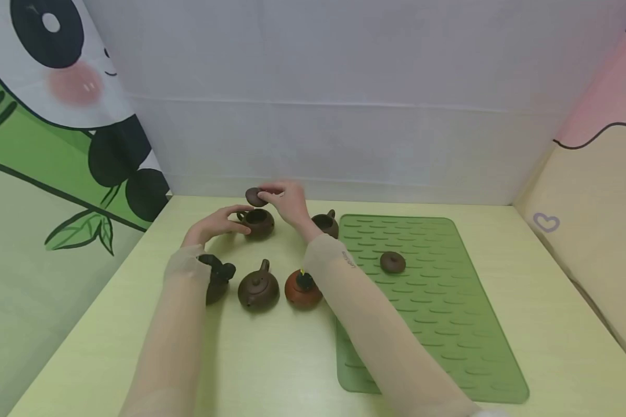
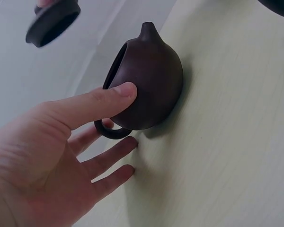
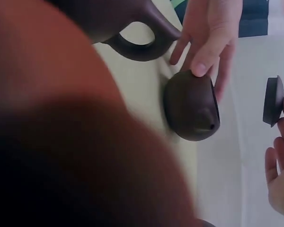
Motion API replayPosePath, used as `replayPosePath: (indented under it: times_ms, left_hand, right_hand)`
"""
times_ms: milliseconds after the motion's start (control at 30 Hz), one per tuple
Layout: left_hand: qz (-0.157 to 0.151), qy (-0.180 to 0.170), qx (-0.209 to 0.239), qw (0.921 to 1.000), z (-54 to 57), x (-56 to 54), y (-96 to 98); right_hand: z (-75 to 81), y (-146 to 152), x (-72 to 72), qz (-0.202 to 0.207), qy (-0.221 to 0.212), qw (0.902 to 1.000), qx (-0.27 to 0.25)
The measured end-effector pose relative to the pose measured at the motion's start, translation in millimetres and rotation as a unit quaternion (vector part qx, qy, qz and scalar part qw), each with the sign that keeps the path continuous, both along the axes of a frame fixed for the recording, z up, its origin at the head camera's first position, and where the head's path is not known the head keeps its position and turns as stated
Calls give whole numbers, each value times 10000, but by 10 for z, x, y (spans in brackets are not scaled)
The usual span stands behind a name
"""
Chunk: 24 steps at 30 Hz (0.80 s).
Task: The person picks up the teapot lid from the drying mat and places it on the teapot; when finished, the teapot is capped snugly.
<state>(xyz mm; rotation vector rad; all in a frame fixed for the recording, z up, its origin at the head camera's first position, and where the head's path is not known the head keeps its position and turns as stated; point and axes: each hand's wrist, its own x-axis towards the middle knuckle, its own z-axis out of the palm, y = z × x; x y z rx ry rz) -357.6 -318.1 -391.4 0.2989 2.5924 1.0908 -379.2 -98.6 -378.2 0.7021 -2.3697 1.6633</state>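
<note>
At the back of the table my left hand (image 1: 216,225) steadies a dark brown lidless teapot (image 1: 261,226). In the left wrist view the thumb (image 2: 123,91) presses the pot's body, another finger lies behind near its looped handle (image 2: 112,132), and two lower fingers are spread apart. Just above the pot's open mouth, my right hand (image 1: 290,202) pinches a round dark lid (image 1: 254,197) by its top. The right wrist view shows this lid (image 3: 273,100) turned on edge, apart from the pot (image 3: 191,106). A blurred reddish shape covers much of that view.
A second lidless teapot (image 1: 327,223) stands partly behind my right forearm. Nearer are a black-topped dark teapot (image 1: 216,286), a brown lidded teapot (image 1: 258,291) and a reddish teapot (image 1: 299,294). Another lid (image 1: 393,262) lies on the green mat (image 1: 433,347). A pale backdrop (image 1: 365,145) borders the table.
</note>
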Motion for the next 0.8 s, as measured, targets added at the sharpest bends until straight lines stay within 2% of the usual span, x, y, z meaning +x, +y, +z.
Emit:
replayPosePath:
  times_ms: [100,233,433,567,800]
  left_hand:
    - [64,-42,-77,9999,2,-7,-29]
    - [192,-123,-132,9997,26,-11,-57]
    - [185,-155,-44,9997,60,-3,-56]
    - [204,-202,25,9996,47,13,-51]
    - [208,-162,-50,9996,6,-9,-26]
  right_hand:
    - [-19,-75,-12,43,-382,9992,132]
    - [57,-138,-11,50,-795,9961,369]
    - [189,-185,-34,-34,-739,9962,465]
    - [133,-233,-62,-254,-699,9969,247]
    - [-49,-287,-15,-545,-1160,9917,-82]
